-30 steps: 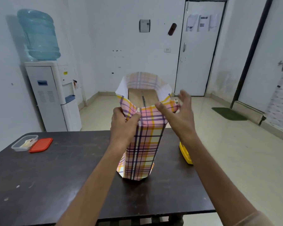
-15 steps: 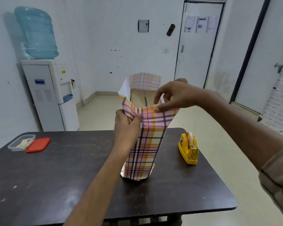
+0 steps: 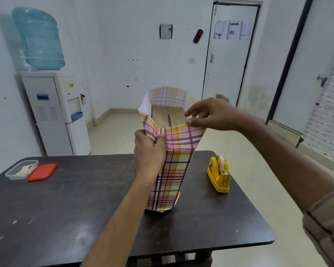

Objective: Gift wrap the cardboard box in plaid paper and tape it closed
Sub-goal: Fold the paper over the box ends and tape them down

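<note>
The cardboard box [image 3: 167, 116] stands upright on the dark table [image 3: 69, 205], wrapped around its sides in plaid paper [image 3: 174, 164]. The paper rises above the box top as an open tube, and only the brown top with its dark seam shows inside. My left hand [image 3: 148, 153] grips the near left corner of the paper against the box. My right hand [image 3: 208, 114] pinches the top edge of the near paper flap between thumb and forefinger, with the other fingers spread. A yellow tape dispenser [image 3: 219, 174] sits on the table to the right of the box.
A clear plastic container [image 3: 20, 169] and its red lid [image 3: 42, 172] lie at the table's far left. A water dispenser [image 3: 52, 105] stands behind the table on the left. A closed white door [image 3: 229, 60] is at the back of the room.
My right hand has swung from beside the box's right side up to the top of the near flap and pinched its edge. The tape dispenser came into full view. My left hand stayed.
</note>
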